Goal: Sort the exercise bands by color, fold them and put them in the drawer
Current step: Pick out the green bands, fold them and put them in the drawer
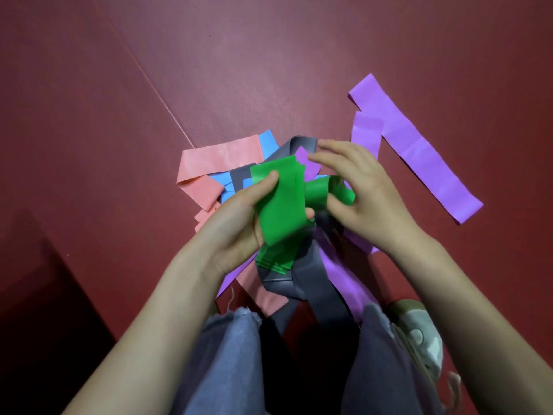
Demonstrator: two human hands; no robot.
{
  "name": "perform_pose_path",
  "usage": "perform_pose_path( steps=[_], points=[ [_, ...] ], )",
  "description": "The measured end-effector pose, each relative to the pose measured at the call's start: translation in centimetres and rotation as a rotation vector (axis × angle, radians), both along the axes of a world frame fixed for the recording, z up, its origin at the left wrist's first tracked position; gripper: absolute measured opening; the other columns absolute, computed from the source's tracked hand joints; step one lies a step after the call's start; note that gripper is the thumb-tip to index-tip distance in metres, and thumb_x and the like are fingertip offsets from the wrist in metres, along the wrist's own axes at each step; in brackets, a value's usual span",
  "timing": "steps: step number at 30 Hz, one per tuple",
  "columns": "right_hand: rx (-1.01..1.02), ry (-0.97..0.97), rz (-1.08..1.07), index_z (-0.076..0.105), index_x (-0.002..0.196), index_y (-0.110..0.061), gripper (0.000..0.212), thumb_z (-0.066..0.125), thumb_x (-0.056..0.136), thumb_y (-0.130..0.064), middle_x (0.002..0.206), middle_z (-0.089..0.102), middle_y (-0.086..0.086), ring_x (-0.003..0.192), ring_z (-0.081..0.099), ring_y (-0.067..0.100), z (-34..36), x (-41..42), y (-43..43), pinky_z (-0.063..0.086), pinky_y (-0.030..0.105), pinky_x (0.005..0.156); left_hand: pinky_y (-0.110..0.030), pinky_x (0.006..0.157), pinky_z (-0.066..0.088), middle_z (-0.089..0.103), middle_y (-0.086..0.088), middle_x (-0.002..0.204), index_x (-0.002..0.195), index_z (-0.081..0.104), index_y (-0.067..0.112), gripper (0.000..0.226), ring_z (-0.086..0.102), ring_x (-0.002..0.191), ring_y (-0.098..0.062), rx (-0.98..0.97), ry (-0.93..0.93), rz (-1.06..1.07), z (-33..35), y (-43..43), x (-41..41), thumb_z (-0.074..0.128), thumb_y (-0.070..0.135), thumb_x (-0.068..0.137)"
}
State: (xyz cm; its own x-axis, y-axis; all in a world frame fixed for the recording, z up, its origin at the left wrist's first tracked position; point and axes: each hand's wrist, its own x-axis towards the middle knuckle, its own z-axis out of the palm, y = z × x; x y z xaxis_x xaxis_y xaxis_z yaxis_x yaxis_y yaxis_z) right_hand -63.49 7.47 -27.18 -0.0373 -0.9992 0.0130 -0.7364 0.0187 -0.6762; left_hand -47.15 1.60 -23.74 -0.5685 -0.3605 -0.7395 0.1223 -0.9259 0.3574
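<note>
A green band (279, 208), folded into several layers, is held above a heap of bands on the red floor. My left hand (239, 217) grips the folded stack, thumb on top. My right hand (363, 193) holds the band's loose end where it curls over at the right. Under them lie a pink band (215, 158), a blue band (267, 139), a grey band (314, 283) and purple bands (419, 145), tangled together. No drawer is in view.
The red floor mat (269, 70) has a seam running diagonally from upper left toward the heap. My knees in blue jeans (227, 354) and a light shoe (419, 333) are at the bottom. A dark shadowed patch (36, 280) lies at the lower left.
</note>
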Motion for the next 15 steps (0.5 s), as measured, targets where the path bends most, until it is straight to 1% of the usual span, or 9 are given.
perform_pose_path(
  steps=[1,3,5,6,8,10,13,14,15],
  points=[
    [-0.012,0.029,0.042,0.054,0.119,-0.013,0.047,0.056,0.073,-0.007,0.124,0.058,0.01,0.116,0.05,0.022,-0.1,0.1,0.1,0.039,0.034,0.095,-0.025,0.057,0.057,0.074,-0.008,0.08,0.091,0.064,0.01,0.029,0.07,0.065,-0.019,0.001,0.005,0.012,0.0,0.0,-0.1,0.038,0.024,0.092],
    [-0.015,-0.025,0.046,0.053,0.118,-0.016,0.046,0.063,0.073,-0.011,0.116,0.064,0.008,0.109,0.053,0.018,0.0,0.5,0.2,0.041,0.031,0.088,-0.026,0.058,0.057,0.074,-0.009,0.082,0.086,0.069,0.01,0.029,0.071,0.069,-0.02,0.007,0.012,0.023,-0.2,-0.1,-0.1,0.044,0.025,0.086],
    [-0.025,-0.096,-0.012,0.062,0.106,-0.012,0.033,0.054,0.075,-0.014,0.099,0.071,0.008,0.092,0.055,0.014,0.3,1.0,0.3,0.039,0.028,0.08,-0.027,0.058,0.057,0.074,-0.009,0.085,0.083,0.071,0.011,0.029,0.071,0.069,-0.021,0.009,0.004,0.014,-0.2,-0.1,0.1,0.047,0.027,0.08],
    [-0.014,-0.118,-0.046,0.066,0.099,-0.011,0.03,0.048,0.075,-0.015,0.091,0.072,0.009,0.084,0.055,0.016,0.4,1.1,0.2,0.04,0.028,0.077,-0.027,0.058,0.057,0.074,-0.009,0.085,0.085,0.069,0.01,0.029,0.07,0.068,-0.021,0.003,-0.004,0.0,-0.2,0.0,0.1,0.045,0.026,0.082],
    [0.035,-0.172,-0.143,0.068,0.092,-0.012,0.03,0.044,0.076,-0.017,0.082,0.071,0.009,0.075,0.059,0.024,0.5,1.2,0.1,0.044,0.035,0.074,-0.027,0.058,0.057,0.073,-0.007,0.085,0.091,0.065,0.01,0.029,0.069,0.064,-0.021,-0.028,-0.019,-0.043,-0.2,0.1,0.1,0.039,0.024,0.09],
    [0.084,-0.275,-0.266,0.067,0.098,-0.017,0.032,0.044,0.076,-0.01,0.078,0.068,0.005,0.069,0.058,0.028,0.4,1.1,0.0,0.048,0.037,0.071,-0.028,0.059,0.058,0.072,-0.007,0.088,0.095,0.064,0.011,0.029,0.068,0.06,-0.02,-0.048,-0.032,-0.068,-0.2,0.2,0.1,0.037,0.024,0.092],
    [0.125,-0.458,-0.469,0.057,0.111,-0.027,0.046,0.042,0.077,0.0,0.063,0.047,-0.004,0.055,0.04,0.01,0.1,0.8,-0.4,0.037,0.022,0.057,-0.028,0.063,0.059,0.074,-0.004,0.081,0.09,0.065,0.012,0.029,0.07,0.064,-0.019,-0.047,-0.04,-0.055,-0.4,0.1,0.3,0.038,0.023,0.092],
    [0.138,-0.475,-0.503,0.056,0.113,-0.027,0.046,0.041,0.078,0.0,0.06,0.043,-0.005,0.053,0.036,0.006,-0.1,0.8,-0.4,0.035,0.02,0.055,-0.027,0.063,0.059,0.075,-0.003,0.078,0.087,0.066,0.013,0.029,0.07,0.063,-0.017,-0.054,-0.048,-0.056,-0.4,0.1,0.3,0.038,0.022,0.092],
    [0.162,-0.477,-0.509,0.057,0.113,-0.026,0.045,0.041,0.078,-0.001,0.06,0.046,-0.003,0.053,0.038,0.007,-0.2,0.8,-0.4,0.036,0.021,0.055,-0.026,0.062,0.059,0.074,-0.002,0.075,0.086,0.065,0.013,0.03,0.07,0.062,-0.016,-0.064,-0.055,-0.061,-0.5,0.1,0.3,0.038,0.022,0.093]
  ],
)
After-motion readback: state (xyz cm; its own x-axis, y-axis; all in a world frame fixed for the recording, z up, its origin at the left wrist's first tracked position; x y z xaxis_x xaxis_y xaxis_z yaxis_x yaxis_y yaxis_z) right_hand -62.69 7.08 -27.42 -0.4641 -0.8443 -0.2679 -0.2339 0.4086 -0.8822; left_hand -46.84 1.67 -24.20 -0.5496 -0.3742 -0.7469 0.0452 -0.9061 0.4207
